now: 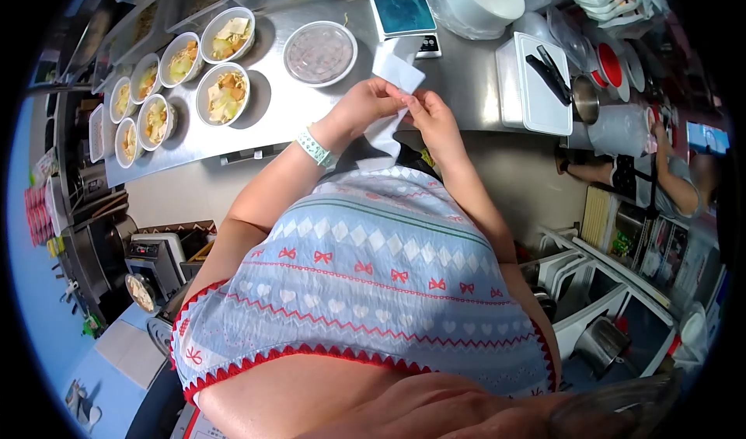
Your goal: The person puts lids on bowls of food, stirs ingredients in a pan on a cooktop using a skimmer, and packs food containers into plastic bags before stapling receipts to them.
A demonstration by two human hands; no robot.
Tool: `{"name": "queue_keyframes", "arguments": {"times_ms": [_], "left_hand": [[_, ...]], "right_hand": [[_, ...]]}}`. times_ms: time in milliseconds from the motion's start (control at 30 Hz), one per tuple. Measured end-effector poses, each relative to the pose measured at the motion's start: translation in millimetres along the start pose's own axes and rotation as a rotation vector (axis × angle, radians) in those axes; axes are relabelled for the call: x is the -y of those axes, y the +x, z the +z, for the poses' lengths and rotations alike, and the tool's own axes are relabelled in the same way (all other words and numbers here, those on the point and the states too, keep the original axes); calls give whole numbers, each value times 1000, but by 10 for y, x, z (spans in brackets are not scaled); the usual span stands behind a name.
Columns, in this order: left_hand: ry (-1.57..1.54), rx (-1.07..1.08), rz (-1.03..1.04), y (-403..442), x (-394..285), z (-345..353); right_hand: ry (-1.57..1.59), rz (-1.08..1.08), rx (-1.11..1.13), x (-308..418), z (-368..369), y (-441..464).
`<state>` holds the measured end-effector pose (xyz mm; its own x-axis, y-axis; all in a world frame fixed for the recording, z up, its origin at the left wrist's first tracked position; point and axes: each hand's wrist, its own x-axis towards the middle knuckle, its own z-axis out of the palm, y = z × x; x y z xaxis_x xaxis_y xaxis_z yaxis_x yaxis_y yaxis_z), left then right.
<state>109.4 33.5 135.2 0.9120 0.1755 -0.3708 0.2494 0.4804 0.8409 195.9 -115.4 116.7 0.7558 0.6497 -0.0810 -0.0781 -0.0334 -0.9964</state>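
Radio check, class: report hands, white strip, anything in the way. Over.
Left hand and right hand pinching white paper strip. Strip's upper end overlaps digital kitchen scale in view; contact unclear. Nothing seen blocking either hand.

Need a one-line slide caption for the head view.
Left hand and right hand pinch a white strip at a metal counter, food-filled bowls off to the left.

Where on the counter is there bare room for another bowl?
Bare steel counter shows between the scale, right hand and white lidded box. Another patch lies between the food bowls and round tub. It is crowded at the left end, where bowls cluster, and behind the first patch, around the white tub.
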Motion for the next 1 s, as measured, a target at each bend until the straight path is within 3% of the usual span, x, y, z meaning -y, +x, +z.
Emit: {"name": "queue_keyframes", "arguments": {"times_ms": [67, 200, 333, 400, 467, 567, 700, 933, 1000], "left_hand": [[-134, 68, -68, 83, 159, -127], [-307, 65, -122, 26, 151, -143], [-291, 44, -133, 53, 141, -69], [-307, 10, -107, 8, 17, -14], [-207, -49, -128, -8, -13, -5], [-380, 43, -48, 40, 93, 16], [-351, 35, -34, 120, 71, 45], [-565, -11, -91, 378, 237, -19], [-627, -151, -157, 348, 118, -58]], "right_hand": [[275, 233, 112, 83, -13, 1], [76, 124, 156, 33, -78, 29], [147, 157, 39, 73, 43, -13], [235, 149, 87, 69, 78, -11], [29, -81, 20, 71, 94, -49], [15, -50, 29, 54, 7, -34], [44, -4, 81, 112, 46, 72], [53, 113, 115, -114, -368, 392], [64, 158, 72, -156, -521, 477]]}}
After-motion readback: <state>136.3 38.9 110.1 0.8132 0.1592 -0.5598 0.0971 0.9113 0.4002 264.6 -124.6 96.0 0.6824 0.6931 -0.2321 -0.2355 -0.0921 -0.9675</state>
